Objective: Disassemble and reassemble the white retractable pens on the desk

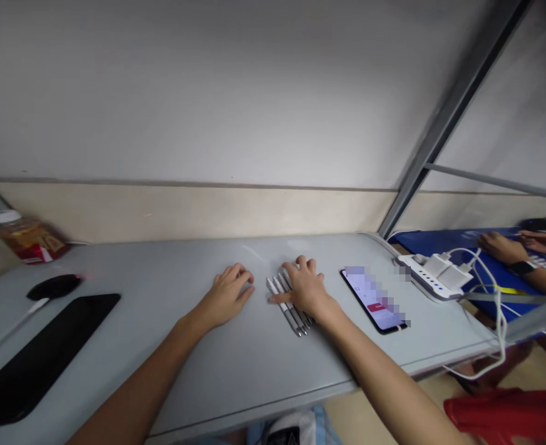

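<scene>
Several white-and-grey pens [293, 318] lie side by side in a slanted row on the grey desk [235, 371]. My right hand [306, 285] rests over them with its fingers spread, the thumb stretched across the pens to the left. It covers part of the row, so some of the pens are hidden. To the left of the pens, apart from them, my left hand [230, 292] lies on the desk with loosely curled fingers and nothing visible in it. A phone [370, 300] with a lit screen lies right of my right hand.
A white power strip [433, 278] with plugged chargers and cables sits at the desk's right edge. Leftward are a dark tablet-like slab [45, 355], a black mouse [54, 287] and a bottle [31, 238]. Another person's hands [504, 248] rest over a blue table [462, 241] beyond the metal frame.
</scene>
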Demonstrator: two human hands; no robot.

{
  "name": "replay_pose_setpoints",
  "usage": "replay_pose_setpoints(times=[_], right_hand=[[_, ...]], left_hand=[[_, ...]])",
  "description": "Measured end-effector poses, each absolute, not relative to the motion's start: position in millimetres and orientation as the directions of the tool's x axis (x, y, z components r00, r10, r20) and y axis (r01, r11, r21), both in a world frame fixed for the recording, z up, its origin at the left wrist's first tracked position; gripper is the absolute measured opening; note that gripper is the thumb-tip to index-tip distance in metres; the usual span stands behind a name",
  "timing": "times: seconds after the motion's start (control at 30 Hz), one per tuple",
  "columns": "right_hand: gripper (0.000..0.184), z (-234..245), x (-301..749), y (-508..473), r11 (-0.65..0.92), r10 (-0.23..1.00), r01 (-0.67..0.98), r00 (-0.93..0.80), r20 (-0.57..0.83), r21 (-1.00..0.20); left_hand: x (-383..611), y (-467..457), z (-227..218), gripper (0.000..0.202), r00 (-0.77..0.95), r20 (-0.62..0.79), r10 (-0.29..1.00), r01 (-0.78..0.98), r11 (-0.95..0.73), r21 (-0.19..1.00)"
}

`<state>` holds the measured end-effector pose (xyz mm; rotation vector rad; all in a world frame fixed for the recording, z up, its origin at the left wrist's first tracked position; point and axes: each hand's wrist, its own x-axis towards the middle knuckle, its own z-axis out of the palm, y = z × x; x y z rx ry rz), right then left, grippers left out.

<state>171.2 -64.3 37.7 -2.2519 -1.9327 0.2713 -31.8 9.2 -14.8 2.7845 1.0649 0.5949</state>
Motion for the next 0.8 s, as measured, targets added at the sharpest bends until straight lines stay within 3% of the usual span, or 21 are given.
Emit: replay_pose_setpoints(times=[0.23,0.8], right_hand=[[0.054,29.8,160.7,-68.7,-0.063,0.996,0.986,0.072,0.058,-0.155],[0.062,28.8,163.3,-64.9,-0.1,0.995,0.966,0.102,-0.006,-0.24]], left_hand=[[-31.8,9.7,-15.3,0.02,0.675,0.326,0.662,0.618,-0.749,0.241],[-31.1,8.2,-9.1,0.02,0.682,0.313,0.661,0.604,-0.75,0.27]])
